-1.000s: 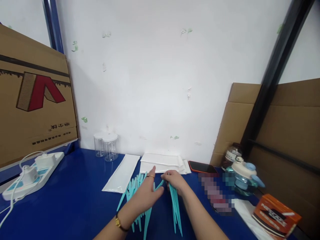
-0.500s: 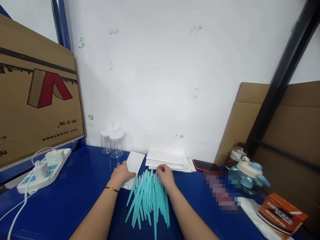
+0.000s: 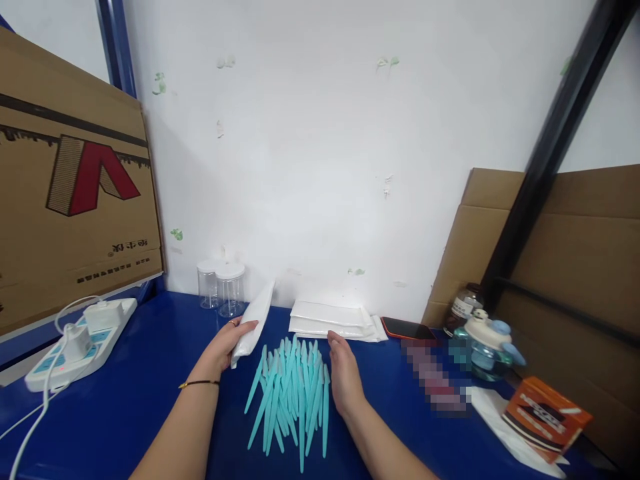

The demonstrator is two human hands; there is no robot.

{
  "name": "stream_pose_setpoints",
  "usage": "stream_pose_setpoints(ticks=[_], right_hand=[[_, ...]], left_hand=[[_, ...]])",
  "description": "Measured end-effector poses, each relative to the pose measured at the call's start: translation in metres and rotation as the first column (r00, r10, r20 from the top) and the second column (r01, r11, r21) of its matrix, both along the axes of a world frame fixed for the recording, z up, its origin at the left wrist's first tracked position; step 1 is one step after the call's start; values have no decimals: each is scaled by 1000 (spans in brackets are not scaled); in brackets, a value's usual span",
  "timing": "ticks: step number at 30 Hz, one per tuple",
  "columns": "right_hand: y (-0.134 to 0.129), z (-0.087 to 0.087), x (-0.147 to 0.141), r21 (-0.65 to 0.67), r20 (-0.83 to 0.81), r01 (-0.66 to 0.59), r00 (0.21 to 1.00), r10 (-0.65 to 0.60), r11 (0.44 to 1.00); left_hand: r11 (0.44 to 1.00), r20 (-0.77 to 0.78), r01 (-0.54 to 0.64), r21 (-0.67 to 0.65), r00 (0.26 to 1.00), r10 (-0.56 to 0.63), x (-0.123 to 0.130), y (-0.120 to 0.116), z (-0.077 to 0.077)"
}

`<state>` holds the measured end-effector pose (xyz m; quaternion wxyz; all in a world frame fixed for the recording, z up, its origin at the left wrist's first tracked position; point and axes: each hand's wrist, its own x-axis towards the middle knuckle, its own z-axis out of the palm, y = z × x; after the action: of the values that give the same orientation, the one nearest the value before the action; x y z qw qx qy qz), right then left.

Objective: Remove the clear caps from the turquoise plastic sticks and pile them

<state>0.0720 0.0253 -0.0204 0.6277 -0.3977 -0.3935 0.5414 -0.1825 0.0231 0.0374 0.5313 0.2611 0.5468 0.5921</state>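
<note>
A heap of slim turquoise sticks (image 3: pixel 290 393) with paler, translucent upper ends, which look like eyebrow razors, lies on the blue table between my hands. To the left of it, my left hand (image 3: pixel 227 343) grips a flat white plastic pouch (image 3: pixel 256 319), thumb on its face, and the pouch is tilted up off the table. My right hand (image 3: pixel 346 373) is at the heap's right edge with its fingers stretched out and nothing held. Whether it touches the nearest stick I cannot tell. Behind the heap, several more white pouches (image 3: pixel 327 320) lie stacked near the wall.
Two clear lidded jars (image 3: pixel 231 291) stand against the wall. On the left is a power strip (image 3: pixel 113 333) with white cables, beside a large carton (image 3: pixel 85 180). To the right are a phone (image 3: pixel 407 329), a brown bottle (image 3: pixel 463 308), a teal-clear jug (image 3: pixel 485 350) and an orange box (image 3: pixel 547 417).
My left hand has taken hold of the white pouch and lifted it, moving left. My right hand has left the tops of the sticks, its fingers opening along the heap's right side.
</note>
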Motion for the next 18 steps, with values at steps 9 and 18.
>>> stream_pose_setpoints(ticks=[9,18], right_hand=[[-4,59,29,345,389,-110,921,-35,932],[10,69,63,436,376,61,894,-243,898]], left_hand=[[775,573,572,269,552,-606,64,-28,31],[487,560,870,80,365,-744,108,-35,38]])
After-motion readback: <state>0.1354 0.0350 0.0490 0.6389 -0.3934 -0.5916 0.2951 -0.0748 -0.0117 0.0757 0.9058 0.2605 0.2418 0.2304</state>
